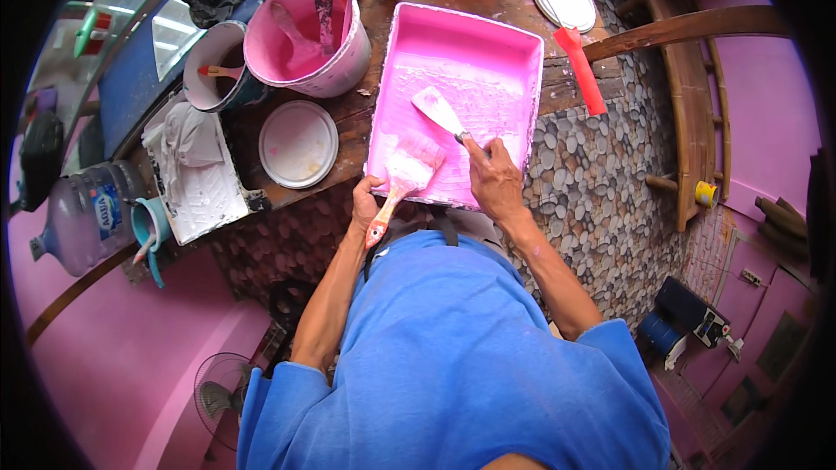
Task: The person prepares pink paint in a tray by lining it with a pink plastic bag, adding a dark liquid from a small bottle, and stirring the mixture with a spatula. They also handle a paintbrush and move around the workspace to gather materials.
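Fingers of the left hand (pixel 366 200) pinch the orange-red handle of a wide paint-soaked brush (pixel 409 170), its bristles lying inside the near edge of a pink rectangular plastic paint tray (pixel 514 61), while the right hand (pixel 495 178) has its fingers wrapped tight around a flat-bladed scraper (pixel 438 110) whose blade rests on the tray's ribbed slope. Seen from left to right along the dark wooden bench (pixel 348 113): a large clear water bottle (pixel 87 213) stands off the bench's end, a crumpled white rag (pixel 187 139) lies on a paint-crusted board, a small tin (pixel 213 78) and a round pink paint bucket (pixel 305 35) hold stirring tools, a round white lid (pixel 298 144) lies flat, and beyond the tray sits a red-handled roller (pixel 579 65). The tray's near edge appears to overhang the bench toward the person in the blue shirt (pixel 453 357); a hard push of the scraper could, by this view, tip or slide it and spill pink paint. The brush, loosely held by its handle end, could also slip and drip onto the shirt.
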`<state>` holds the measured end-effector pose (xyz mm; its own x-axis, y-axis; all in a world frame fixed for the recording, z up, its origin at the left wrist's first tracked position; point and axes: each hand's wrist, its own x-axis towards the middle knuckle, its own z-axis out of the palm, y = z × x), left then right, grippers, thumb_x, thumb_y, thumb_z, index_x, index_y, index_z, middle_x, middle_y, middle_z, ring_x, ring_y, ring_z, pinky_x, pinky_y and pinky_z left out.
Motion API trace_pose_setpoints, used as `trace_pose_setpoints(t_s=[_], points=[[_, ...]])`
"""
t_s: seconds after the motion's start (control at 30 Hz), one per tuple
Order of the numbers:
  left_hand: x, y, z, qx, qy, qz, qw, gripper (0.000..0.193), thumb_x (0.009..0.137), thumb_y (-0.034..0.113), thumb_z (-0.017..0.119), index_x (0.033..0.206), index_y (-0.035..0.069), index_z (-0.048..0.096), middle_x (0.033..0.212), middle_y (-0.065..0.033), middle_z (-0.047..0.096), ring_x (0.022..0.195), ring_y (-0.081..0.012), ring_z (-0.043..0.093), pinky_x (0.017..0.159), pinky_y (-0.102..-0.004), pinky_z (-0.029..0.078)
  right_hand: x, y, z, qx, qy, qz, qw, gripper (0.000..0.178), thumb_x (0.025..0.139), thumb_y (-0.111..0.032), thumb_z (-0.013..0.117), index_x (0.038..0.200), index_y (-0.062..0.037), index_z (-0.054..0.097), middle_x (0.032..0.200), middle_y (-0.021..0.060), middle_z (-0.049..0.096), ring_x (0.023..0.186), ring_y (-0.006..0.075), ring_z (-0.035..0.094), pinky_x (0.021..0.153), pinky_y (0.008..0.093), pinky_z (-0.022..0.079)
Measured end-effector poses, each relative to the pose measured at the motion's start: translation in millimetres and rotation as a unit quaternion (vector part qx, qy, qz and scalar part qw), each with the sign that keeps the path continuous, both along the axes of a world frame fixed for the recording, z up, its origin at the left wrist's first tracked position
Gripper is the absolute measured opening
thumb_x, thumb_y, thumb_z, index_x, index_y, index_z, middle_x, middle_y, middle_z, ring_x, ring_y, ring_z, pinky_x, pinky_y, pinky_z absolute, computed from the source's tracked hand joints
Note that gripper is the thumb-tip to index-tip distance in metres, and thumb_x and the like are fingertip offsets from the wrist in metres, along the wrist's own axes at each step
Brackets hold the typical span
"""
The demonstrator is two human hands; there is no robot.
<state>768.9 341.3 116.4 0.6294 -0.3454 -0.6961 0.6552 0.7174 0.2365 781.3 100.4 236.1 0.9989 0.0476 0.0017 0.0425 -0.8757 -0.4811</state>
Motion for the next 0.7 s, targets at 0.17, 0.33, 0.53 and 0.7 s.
trace_pose_setpoints(t_s=[0.17, 0.33, 0.53, 0.7], points=[[-5, 4, -14, 0.061, -0.065, -0.017, 0.996, 0.036, 0.072, 0.014, 0.048, 0.103, -0.002, 0.055, 0.094, -0.0125, 0.06, 0.089, -0.026, 0.059, 0.086, -0.0373, 0.047, 47, 23, -11, -0.001, 0.006, -0.03, 1.0, 0.032, 0.08, -0.006, 0.052, 0.112, -0.0074, 0.055, 0.086, 0.0172, 0.047, 0.079, 0.0321, 0.055, 0.063, 0.0425, 0.048], [-11, 10, -38, 0.045, -0.052, -0.003, 0.998, 0.034, 0.073, 0.015, 0.048, 0.102, -0.003, 0.055, 0.092, -0.013, 0.06, 0.088, -0.026, 0.06, 0.085, -0.0366, 0.048, 70, 13, -1, 0.103, -0.042, -0.079, 0.991, 0.027, 0.087, -0.01, 0.049, 0.112, -0.0067, 0.058, 0.085, 0.0201, 0.056, 0.076, 0.0329, 0.06, 0.066, 0.0418, 0.05], [-20, 15, -67, 0.179, -0.163, -0.058, 0.969, 0.031, 0.075, 0.015, 0.047, 0.098, -0.004, 0.056, 0.09, -0.0133, 0.061, 0.086, -0.025, 0.06, 0.082, -0.0347, 0.049, 54, -24, 5, 0.071, -0.095, -0.133, 0.984, 0.028, 0.085, -0.011, 0.053, 0.112, -0.0056, 0.058, 0.083, 0.0172, 0.059, 0.075, 0.0308, 0.06, 0.067, 0.0396, 0.049], [-16, 10, -49, 0.127, -0.13, -0.039, 0.983, 0.031, 0.075, 0.015, 0.047, 0.098, -0.004, 0.056, 0.09, -0.013, 0.061, 0.084, -0.0246, 0.06, 0.081, -0.0346, 0.049, 43, -51, -1, -0.063, -0.08, -0.122, 0.987, 0.029, 0.082, -0.009, 0.058, 0.11, -0.0064, 0.059, 0.08, 0.0122, 0.05, 0.071, 0.0284, 0.056, 0.062, 0.0406, 0.047]])
